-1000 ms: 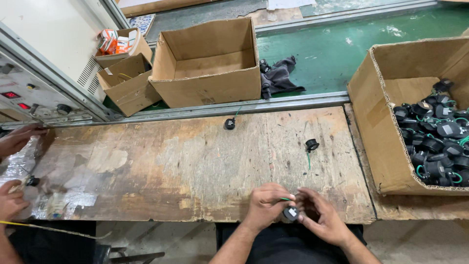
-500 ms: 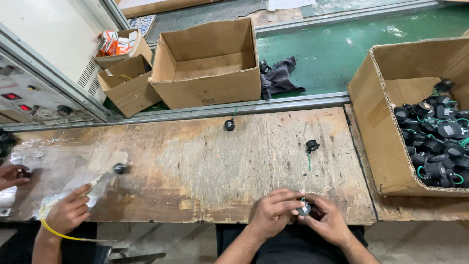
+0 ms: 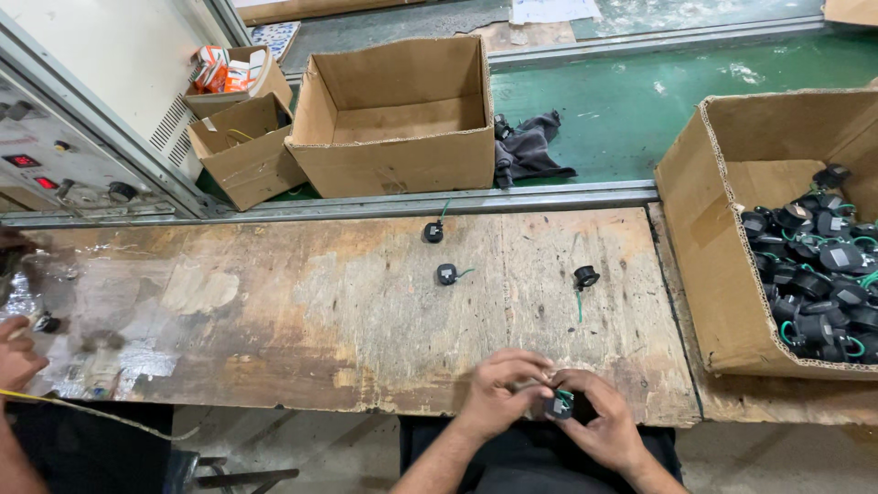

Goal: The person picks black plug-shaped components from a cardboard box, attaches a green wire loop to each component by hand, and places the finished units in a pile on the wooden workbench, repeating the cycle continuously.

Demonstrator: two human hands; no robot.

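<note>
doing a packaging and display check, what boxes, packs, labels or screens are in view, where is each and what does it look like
Large open box: brown cardboard, behind the bench, centre.
Small open box: brown cardboard, to its left.
Rear box: holds orange and white packs.
Parts box: brown cardboard, right, full of black parts with green wires.
Red display: small, on the grey machine panel, far left.
</note>
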